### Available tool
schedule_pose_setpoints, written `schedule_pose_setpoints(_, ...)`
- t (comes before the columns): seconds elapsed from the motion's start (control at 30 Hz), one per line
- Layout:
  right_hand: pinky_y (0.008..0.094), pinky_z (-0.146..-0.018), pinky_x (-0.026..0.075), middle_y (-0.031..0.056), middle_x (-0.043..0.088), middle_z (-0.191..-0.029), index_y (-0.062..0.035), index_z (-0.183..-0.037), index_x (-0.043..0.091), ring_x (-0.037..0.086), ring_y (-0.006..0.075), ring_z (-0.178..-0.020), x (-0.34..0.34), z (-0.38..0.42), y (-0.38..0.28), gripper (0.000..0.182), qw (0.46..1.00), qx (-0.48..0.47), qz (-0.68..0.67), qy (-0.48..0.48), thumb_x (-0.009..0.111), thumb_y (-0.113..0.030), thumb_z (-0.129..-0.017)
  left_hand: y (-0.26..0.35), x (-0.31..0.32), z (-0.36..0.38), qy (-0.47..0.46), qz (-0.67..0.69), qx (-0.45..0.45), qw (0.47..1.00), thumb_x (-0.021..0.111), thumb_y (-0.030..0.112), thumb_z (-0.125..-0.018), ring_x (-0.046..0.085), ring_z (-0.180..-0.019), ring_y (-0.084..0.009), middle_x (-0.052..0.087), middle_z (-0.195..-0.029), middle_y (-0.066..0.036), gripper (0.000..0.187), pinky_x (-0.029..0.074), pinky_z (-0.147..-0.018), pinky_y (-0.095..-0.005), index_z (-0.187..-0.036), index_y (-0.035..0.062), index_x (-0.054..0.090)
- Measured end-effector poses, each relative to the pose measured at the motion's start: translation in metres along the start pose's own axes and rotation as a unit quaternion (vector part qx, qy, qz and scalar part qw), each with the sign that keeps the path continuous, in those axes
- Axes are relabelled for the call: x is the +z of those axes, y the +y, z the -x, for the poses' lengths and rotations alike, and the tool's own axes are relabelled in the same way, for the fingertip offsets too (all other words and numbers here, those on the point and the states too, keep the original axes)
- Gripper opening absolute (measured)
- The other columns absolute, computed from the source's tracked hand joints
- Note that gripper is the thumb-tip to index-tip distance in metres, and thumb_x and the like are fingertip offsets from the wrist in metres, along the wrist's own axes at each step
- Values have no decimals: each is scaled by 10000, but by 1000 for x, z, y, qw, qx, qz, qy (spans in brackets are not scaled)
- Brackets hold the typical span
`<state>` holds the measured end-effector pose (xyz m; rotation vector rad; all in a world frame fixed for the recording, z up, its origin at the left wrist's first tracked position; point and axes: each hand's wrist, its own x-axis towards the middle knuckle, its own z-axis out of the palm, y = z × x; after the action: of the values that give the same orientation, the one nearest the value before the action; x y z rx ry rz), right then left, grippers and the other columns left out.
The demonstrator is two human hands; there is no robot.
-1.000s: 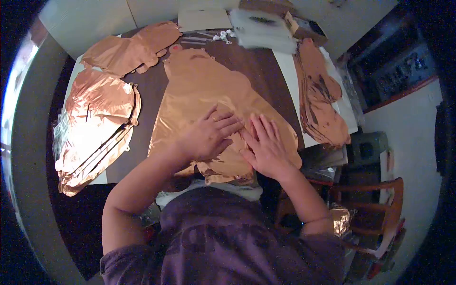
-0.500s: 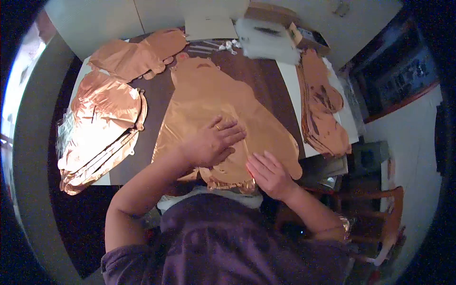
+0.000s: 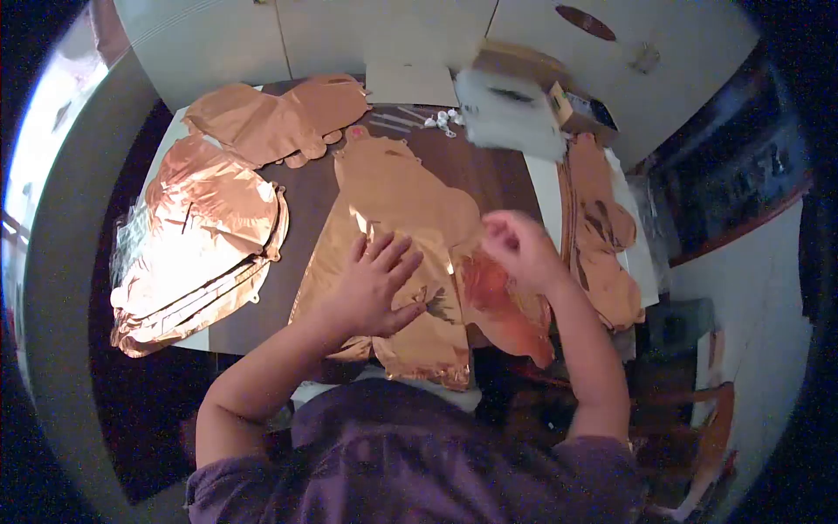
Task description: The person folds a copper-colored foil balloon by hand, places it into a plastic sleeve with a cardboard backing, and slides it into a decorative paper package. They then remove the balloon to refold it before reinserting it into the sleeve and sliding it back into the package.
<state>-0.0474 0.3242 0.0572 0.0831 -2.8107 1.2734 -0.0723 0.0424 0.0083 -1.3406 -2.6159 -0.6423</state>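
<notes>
A flat copper-coloured foil balloon (image 3: 393, 188) lies across the middle of the table, its shiny lower end hanging near the front edge. My left hand (image 3: 375, 293) rests on it with fingers spread, nothing in them. Over the balloon's right side is my right hand (image 3: 524, 253), fingers curled inward; whether they pinch any foil is hidden. Below that hand, the creased right lobe (image 3: 502, 301) shows a reddish sheen.
Stacked copper foil balloons lie at the left (image 3: 201, 227), back left (image 3: 279, 118) and right (image 3: 598, 236). At the back are small white pieces (image 3: 447, 120), a clear plastic bag (image 3: 506, 109) and a cardboard box (image 3: 580, 109). A wooden chair (image 3: 716, 428) stands at the lower right.
My right hand has moved up from the balloon's lower right and curled its fingers. My left hand has shifted slightly left and down, fingers spreading. The right lobe now looks creased and reddish.
</notes>
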Motion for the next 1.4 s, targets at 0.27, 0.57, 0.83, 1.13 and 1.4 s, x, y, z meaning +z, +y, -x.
schedule_pose_setpoints(0.27,465,-844,514,183,640,-1017,-17,-977,626,629,372,-969,26,-86,26,500,970,122,196,-74,772,-431,-738,1,2,3,-14,-5,-12,1000,620,524,-818,377,-1343,-419,441,-1421,-202,718,196,-1106,-653,-1350,54,510)
schedule_pose_setpoints(0.57,446,-824,508,180,653,-920,-40,-855,649,631,353,-918,38,-79,8,268,976,70,202,42,764,-259,-752,-1,6,5,4,9,-12,1000,657,522,-812,375,-1331,-443,452,-1402,-212,709,216,-1087,-670,-1338,69,516)
schedule_pose_setpoints(0.83,465,-836,503,185,648,-958,-30,-813,645,624,351,-946,46,-80,5,251,970,54,222,87,737,-260,-771,-1,2,5,-11,14,-15,1000,645,528,-820,352,-1348,-440,433,-1425,-204,724,210,-1096,-657,-1357,66,499)
schedule_pose_setpoints(1.13,415,-762,537,186,685,-845,-17,-921,662,669,332,-802,39,-88,3,246,987,57,146,22,738,-211,-790,-3,4,5,-3,14,-11,1000,649,514,-816,352,-1345,-445,429,-1433,-199,718,196,-1100,-663,-1367,80,493)
schedule_pose_setpoints(1.4,326,-890,505,134,667,-1114,4,-1120,629,663,207,-980,47,-67,-2,238,989,-3,-144,-10,623,-57,-890,-3,5,6,-14,20,-15,1000,647,509,-820,341,-1353,-445,419,-1435,-195,702,188,-1098,-678,-1353,79,495)
